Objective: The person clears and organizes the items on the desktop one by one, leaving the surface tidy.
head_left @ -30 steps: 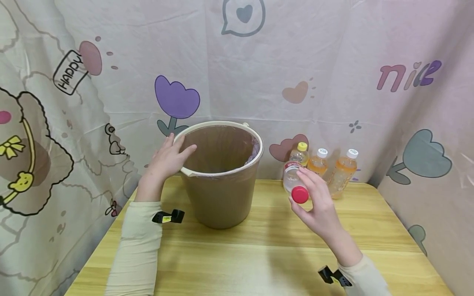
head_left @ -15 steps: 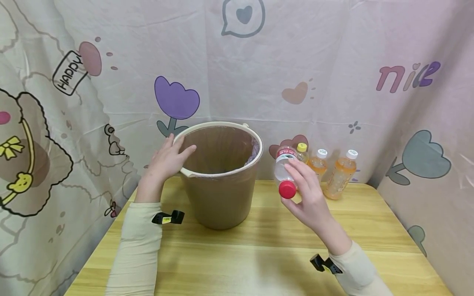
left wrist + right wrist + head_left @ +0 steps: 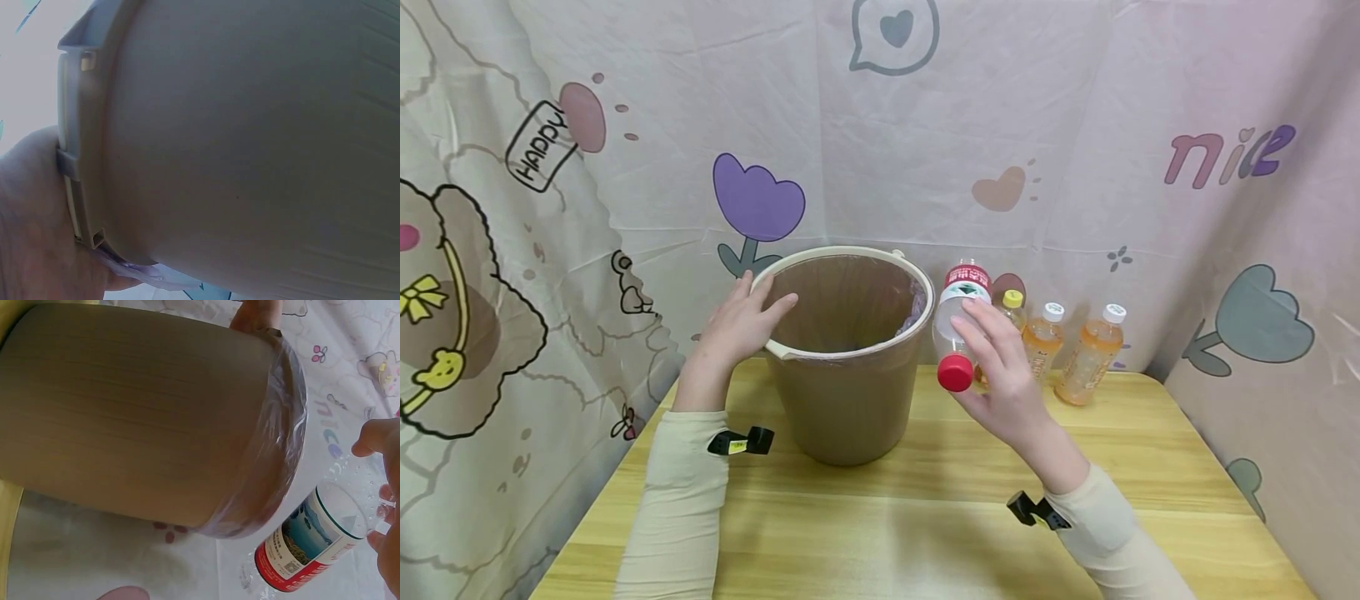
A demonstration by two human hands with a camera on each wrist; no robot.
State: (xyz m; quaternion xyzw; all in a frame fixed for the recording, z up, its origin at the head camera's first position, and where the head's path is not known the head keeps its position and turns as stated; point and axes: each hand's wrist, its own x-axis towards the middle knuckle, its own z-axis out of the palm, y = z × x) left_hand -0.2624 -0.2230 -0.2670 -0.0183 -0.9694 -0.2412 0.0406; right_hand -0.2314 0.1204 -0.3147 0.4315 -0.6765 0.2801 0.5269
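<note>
A brown trash can (image 3: 850, 408) with a cream rim and a clear liner stands on the table. My left hand (image 3: 737, 325) rests on its left rim with the fingers fairly straight; the left wrist view shows that hand against the rim (image 3: 72, 144). In my right hand (image 3: 1007, 375) is a clear plastic bottle (image 3: 951, 325), gripped between thumb and fingers. The bottle is tilted, its red cap toward me and its base pointing away, just right of the can. In the right wrist view the bottle's red-and-white label (image 3: 306, 544) shows beyond the fingers.
Behind my right hand stand a yellow-capped bottle (image 3: 1012, 308) and two white-capped bottles of orange tint, one nearer (image 3: 1043, 337) and one farther right (image 3: 1090, 358). The wooden table (image 3: 820, 533) meets a printed cloth (image 3: 887, 150) at the back.
My right hand has carried the red-capped bottle left and slightly up, from in front of the other bottles to beside the can. My left hand has stayed on the rim.
</note>
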